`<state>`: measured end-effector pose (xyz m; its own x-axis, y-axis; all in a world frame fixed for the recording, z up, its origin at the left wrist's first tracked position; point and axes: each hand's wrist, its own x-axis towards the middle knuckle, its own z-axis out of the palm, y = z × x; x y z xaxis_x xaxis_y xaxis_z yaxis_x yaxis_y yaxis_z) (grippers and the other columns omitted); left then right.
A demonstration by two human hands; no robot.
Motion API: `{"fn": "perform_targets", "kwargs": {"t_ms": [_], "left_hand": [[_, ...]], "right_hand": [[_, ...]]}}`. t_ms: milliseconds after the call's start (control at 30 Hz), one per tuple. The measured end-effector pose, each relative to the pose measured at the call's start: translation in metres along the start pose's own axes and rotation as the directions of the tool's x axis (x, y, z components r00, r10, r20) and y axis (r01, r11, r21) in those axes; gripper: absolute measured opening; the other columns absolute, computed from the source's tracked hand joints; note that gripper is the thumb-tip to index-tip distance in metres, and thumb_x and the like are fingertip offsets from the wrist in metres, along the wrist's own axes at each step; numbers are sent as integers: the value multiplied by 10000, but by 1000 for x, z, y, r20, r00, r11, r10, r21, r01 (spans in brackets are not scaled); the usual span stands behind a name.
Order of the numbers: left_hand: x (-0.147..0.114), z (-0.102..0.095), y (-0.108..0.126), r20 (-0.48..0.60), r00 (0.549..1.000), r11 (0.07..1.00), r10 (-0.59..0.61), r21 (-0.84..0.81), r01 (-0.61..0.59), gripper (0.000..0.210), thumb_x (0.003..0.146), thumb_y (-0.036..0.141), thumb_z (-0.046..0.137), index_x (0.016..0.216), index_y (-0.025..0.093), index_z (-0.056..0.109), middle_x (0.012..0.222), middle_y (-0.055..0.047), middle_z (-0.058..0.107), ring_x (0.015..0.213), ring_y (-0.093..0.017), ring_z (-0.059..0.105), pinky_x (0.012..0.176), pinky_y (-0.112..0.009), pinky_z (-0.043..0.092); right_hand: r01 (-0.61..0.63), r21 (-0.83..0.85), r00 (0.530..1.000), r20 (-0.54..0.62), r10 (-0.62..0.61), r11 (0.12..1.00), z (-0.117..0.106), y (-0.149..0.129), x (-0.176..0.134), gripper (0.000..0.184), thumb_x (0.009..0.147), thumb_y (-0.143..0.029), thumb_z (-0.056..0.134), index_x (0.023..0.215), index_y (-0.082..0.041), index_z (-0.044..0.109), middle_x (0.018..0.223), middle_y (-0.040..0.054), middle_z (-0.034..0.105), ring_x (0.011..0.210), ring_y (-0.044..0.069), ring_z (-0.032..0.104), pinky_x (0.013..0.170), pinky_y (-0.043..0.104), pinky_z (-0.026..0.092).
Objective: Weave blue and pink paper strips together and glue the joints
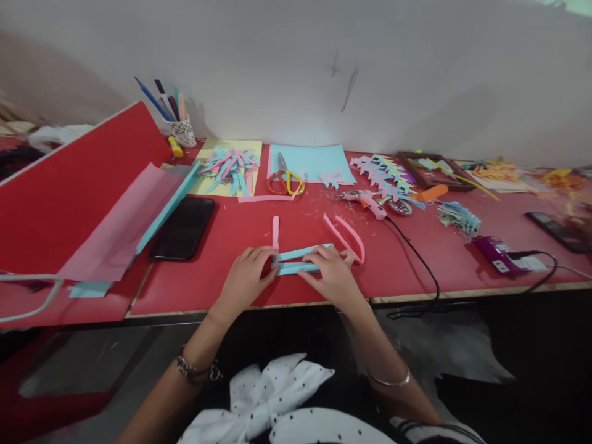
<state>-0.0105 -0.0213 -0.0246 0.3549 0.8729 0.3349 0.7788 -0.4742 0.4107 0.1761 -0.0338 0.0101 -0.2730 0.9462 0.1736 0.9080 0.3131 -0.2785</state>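
A light blue paper strip [295, 254], folded back so that two lengths run side by side, lies low over the red table between my hands. My left hand [246, 277] pinches its left, folded end between thumb and fingers. Over the right part, my right hand [333, 276] grips the strip with thumb and fingers, hiding some of it. A short pink paper strip [275, 231] stretches away from the table beside my left fingertips. Just beyond my right hand lies a bent pink paper strip [355, 237].
Scissors [283, 176] and a blue sheet [314, 161] lie behind. A pink glue gun [370, 202] trails a black cord at right. Left are a phone [184, 228] and pink paper [124, 222]. Curled paper pieces [231, 168] pile on a yellow sheet. The table's front edge [296, 306] is close.
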Motion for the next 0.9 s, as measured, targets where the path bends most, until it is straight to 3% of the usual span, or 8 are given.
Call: {"fn": "perform_targets", "kwargs": {"t_ms": [133, 367, 567, 667, 800, 900], "left_hand": [[0, 0, 0, 0, 1000, 1000, -5, 18, 5, 210, 812, 245, 483, 1005, 189, 543, 988, -62, 637, 899, -205, 557, 780, -338, 452], [1, 1, 0, -12, 1000, 1000, 2, 27, -2, 226, 814, 243, 478, 1018, 180, 550, 987, -69, 638, 891, -207, 557, 766, -333, 456], [0, 1, 0, -3, 1000, 1000, 8, 29, -8, 231, 827, 252, 456, 1029, 187, 548, 1017, -68, 628, 900, -207, 551, 769, -337, 453], [0, 1, -1, -6, 1000, 999, 18, 28, -18, 237, 834, 264, 445, 1033, 187, 547, 1024, -70, 625, 905, -205, 549, 783, -339, 450], [0, 2, -2, -8, 1000, 999, 15, 32, -15, 234, 835, 276, 444, 1026, 195, 552, 1019, -67, 627, 911, -207, 552, 790, -340, 448], [0, 2, -2, 0, 1000, 999, 8, 33, -8, 232, 832, 273, 450, 1025, 193, 554, 1027, -65, 626, 909, -208, 550, 795, -344, 447]], "right_hand": [[-1, 27, 1000, -25, 2, 1000, -1, 0, 0, 101, 773, -296, 560, 805, -211, 606, 888, 18, 649, 885, 197, 545, 803, 369, 201], [-62, 132, 997, -46, 68, 989, 0, -2, 3, 165, 813, -181, 444, 863, -205, 600, 865, 16, 671, 757, 161, 588, 735, 337, 224], [3, 164, 1000, -22, 0, 986, -3, 1, -3, 137, 786, -286, 529, 879, -216, 601, 920, 20, 674, 837, 190, 594, 764, 339, 240], [27, 142, 1000, 7, -28, 990, -1, 6, -9, 149, 820, -290, 477, 808, -223, 610, 831, 6, 680, 766, 169, 593, 816, 358, 238], [-65, 71, 997, -23, 67, 995, 2, 9, -13, 274, 852, -250, 409, 667, -204, 605, 688, 3, 660, 637, 140, 564, 835, 369, 238], [-131, 48, 989, -55, 134, 990, 4, 7, -12, 170, 822, -252, 470, 760, -205, 621, 781, 18, 660, 689, 155, 570, 803, 360, 257]]}}
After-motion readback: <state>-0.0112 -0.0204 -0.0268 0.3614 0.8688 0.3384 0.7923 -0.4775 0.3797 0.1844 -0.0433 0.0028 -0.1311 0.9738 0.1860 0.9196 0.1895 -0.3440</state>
